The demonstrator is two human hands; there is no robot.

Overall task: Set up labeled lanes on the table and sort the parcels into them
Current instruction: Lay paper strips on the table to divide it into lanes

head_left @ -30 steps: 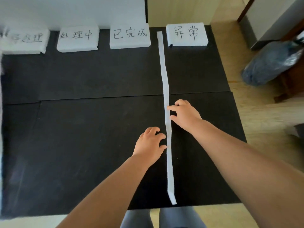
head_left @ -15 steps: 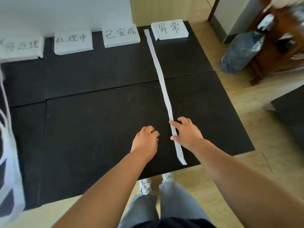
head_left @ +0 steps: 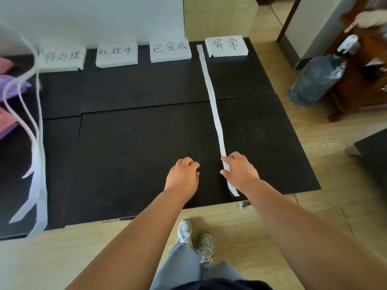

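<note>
Done: foam labels [head_left: 170, 52] set; one paper strip [head_left: 213, 101] laid.
Left: further lane lines, all sorting.
Grip: right hand [head_left: 240, 172] presses it flat; left hand [head_left: 183, 176] relaxed, empty.

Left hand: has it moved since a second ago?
Yes. The left hand has pulled left, away from the white strip it touched.

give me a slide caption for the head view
Right hand rests on a white strip separating the rightmost label block on the black table
</note>
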